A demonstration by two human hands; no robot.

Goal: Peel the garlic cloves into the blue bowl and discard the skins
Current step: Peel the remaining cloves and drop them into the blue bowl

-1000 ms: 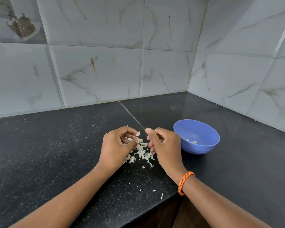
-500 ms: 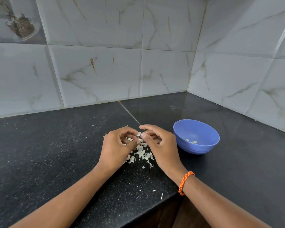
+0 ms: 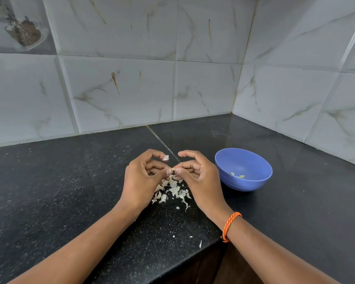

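My left hand [image 3: 140,181] and my right hand [image 3: 201,179] meet above the black counter, thumbs and fingertips pinching one small garlic clove [image 3: 173,170] between them. A flake of skin [image 3: 166,157] sticks to my left index fingertip. Under the hands lies a pile of pale garlic skins [image 3: 172,191]. The blue bowl [image 3: 252,160] stands just right of my right hand, with two peeled cloves [image 3: 237,175] on its bottom.
The black counter [image 3: 59,191] runs into a tiled corner at the back right. Its front edge [image 3: 193,261] lies near my right wrist, with a few loose skin bits [image 3: 200,243] beside it. An orange band [image 3: 231,225] circles my right wrist.
Both hands have lifted slightly off the skin pile. My index fingers have spread up and apart, while thumbs and middle fingers now pinch the clove together.
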